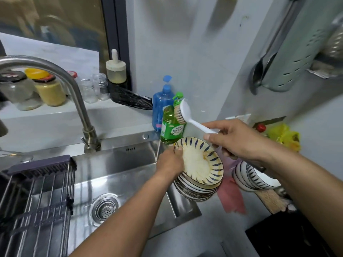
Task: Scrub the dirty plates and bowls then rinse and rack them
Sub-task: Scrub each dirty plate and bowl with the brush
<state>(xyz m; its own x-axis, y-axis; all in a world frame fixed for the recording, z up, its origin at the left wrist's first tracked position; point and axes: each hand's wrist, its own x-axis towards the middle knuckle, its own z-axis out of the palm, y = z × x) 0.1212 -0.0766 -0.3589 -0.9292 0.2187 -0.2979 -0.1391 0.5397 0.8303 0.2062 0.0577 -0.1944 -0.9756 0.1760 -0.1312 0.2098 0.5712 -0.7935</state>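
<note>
My left hand [169, 162] grips the far-left rim of the top plate [201, 164], thumb hooked over the edge, fingers hidden beneath. That plate, cream with blue dashes round the rim and brown smears inside, tilts toward me on a stack of plates [194, 190] sitting at the sink's right edge, partly overhanging the basin. My right hand [239, 140] pinches the white handle of the scrub brush [182, 113] between thumb and fingers; the bristle head is raised up and back, clear of the plate, just in front of the green soap bottle [169, 129], with the blue bottle [161, 106] behind that.

To the right of the stack, nested bowls [259, 177] lie tipped on their sides on the counter, close under my right forearm, with a pink cloth [232, 197] between them and the stack.

The sink [120, 164] basin is open in the middle around the drain [104, 209]. The rack [33, 201] spans the basin's left part. The faucet [55, 80] arches over toward the left, well apart from both hands.
</note>
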